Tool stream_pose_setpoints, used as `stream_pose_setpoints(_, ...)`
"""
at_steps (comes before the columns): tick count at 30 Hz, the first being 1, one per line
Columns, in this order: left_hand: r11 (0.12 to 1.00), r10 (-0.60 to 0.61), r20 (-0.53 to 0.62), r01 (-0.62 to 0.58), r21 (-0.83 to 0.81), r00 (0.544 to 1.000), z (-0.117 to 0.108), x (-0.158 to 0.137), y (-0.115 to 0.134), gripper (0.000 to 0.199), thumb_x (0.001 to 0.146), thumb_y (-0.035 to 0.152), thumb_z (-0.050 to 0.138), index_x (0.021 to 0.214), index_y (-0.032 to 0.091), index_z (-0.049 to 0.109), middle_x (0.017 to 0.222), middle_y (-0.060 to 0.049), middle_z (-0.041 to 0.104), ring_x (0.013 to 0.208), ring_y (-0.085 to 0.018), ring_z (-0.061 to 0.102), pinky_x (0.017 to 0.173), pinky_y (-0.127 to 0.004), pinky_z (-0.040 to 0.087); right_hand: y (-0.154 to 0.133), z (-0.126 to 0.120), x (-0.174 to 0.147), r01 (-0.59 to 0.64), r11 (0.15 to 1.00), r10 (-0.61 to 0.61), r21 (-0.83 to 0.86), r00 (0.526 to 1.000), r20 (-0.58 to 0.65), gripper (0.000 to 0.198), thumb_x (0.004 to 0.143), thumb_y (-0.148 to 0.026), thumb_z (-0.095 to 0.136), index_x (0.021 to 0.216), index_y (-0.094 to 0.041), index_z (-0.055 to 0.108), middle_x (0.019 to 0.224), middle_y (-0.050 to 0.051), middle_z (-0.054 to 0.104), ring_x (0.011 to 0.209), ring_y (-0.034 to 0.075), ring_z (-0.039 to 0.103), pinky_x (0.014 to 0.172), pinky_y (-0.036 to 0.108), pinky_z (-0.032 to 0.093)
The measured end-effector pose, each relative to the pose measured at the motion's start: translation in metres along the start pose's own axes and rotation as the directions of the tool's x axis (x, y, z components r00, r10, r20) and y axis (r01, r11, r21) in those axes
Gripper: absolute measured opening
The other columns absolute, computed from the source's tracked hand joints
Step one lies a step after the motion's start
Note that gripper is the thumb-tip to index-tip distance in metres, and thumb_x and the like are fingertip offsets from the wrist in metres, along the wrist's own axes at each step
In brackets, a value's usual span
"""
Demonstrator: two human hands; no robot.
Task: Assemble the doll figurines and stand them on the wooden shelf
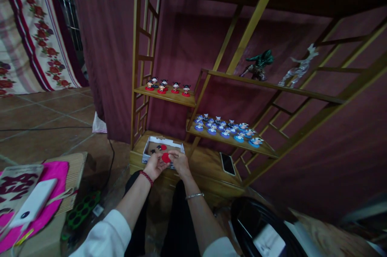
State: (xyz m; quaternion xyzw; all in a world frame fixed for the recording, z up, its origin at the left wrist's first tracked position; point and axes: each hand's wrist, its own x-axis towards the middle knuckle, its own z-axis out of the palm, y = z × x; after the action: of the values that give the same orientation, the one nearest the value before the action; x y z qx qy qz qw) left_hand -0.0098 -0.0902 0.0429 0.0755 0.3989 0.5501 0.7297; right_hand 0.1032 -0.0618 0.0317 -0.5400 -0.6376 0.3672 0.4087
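A round red base is held over the front edge of a small white box. My left hand grips the disc from its left side, fingers closed on it. On the other side my right hand pinches its right edge. Inside the box lie another red disc and small dark figurine pieces. On the shelf above, several black-haired figurines stand on matching red bases.
Several blue-and-white figurines fill the middle right shelf. A green-caped figure and a clear animal statue stand higher up. A phone lies on the bottom board. Left is a low table with a white power bank.
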Motion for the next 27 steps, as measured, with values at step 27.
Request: stream_pose_setpoints(27,0.971,-0.017,0.022,0.021,-0.24,1.0,-0.036,0.047,0.003,0.011,0.079,0.021,0.049,0.081,0.012,0.055,0.068,-0.006,0.062,0.058,-0.01,0.059,0.052,-0.019,0.048,0.037,0.036,0.047,-0.019,0.999,0.024,-0.049,0.993,0.113,0.019,0.069,-0.023,0.05,0.08,-0.02,0.065,0.081,0.0,0.068,0.077,0.015,0.062,0.075,0.028,0.048)
